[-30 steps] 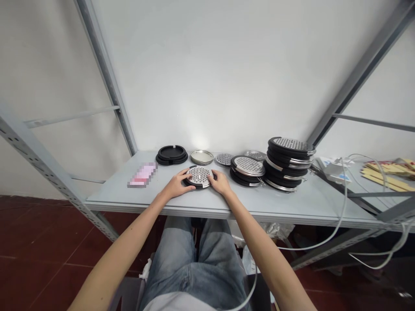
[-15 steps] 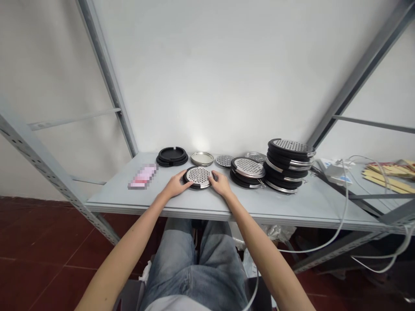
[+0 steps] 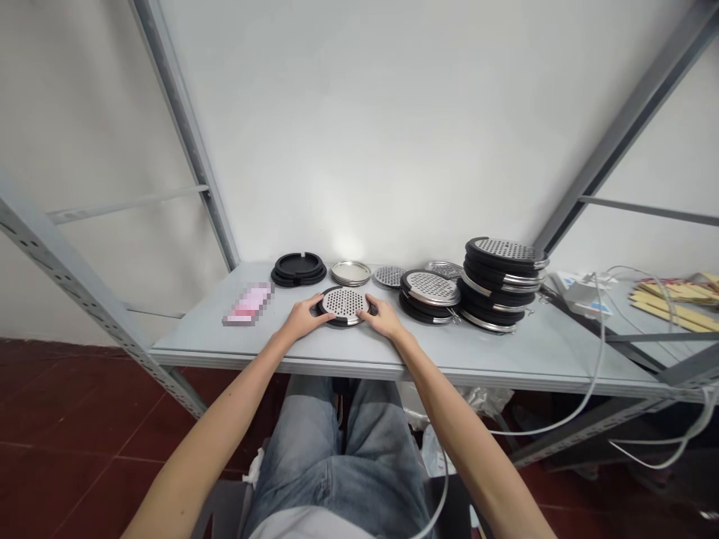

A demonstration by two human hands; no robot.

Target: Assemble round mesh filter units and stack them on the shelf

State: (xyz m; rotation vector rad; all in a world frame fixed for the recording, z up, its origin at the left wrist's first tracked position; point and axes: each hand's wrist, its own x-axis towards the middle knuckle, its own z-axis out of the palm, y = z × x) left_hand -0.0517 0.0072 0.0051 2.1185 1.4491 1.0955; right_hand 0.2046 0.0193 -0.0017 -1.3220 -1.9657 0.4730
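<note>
A round perforated metal disc in a black rim (image 3: pixel 344 302) lies on the grey shelf table in front of me. My left hand (image 3: pixel 306 317) grips its left edge, with the thumb on the near side. On the opposite edge is my right hand (image 3: pixel 382 316), its fingers curled over the rim and the thumb resting on the metal face. Behind the disc are a small pile of plain metal discs (image 3: pixel 350 272) and a loose perforated plate (image 3: pixel 389 276). Stacked black rings (image 3: pixel 298 269) sit to the left of these.
To the right stand a low stack of rimmed perforated discs (image 3: pixel 430 288) and a taller one (image 3: pixel 499 284). A pixelated pink item (image 3: pixel 248 304) lies at left. A white cable (image 3: pixel 595 374) hangs over the front edge; yellow strips (image 3: pixel 671 311) lie far right.
The right thumb has moved left, from the disc's edge further onto its metal face. The left hand keeps its hold, and the disc stays nearly in place.
</note>
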